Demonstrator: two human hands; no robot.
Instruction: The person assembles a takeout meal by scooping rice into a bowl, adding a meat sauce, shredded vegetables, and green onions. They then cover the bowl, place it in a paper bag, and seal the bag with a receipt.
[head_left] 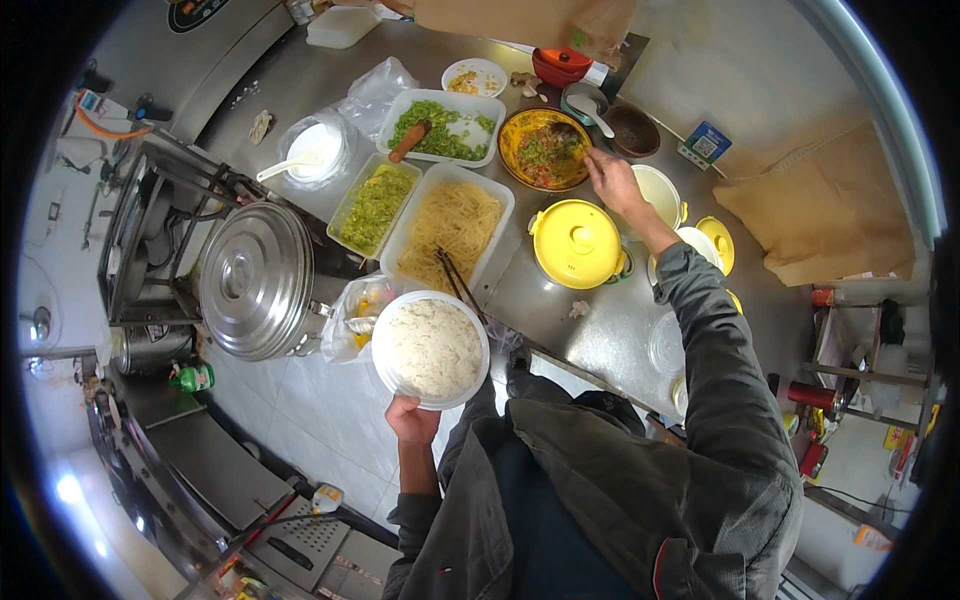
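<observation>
Right hand's [612, 178] fingertips (over bowl) hidden

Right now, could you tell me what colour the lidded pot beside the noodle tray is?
Yellow, lid and body alike; the pot shows clearly in the head view.

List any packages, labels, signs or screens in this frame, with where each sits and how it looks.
Small blue card with a white square code patch: far right of the steel counter, beside the dark bowl.
Round dark sign with pale lettering: top left, partly cut off.
Green bottle with a red-and-white label: lower left, beside the lidded steel pot.
No screens visible.
</observation>
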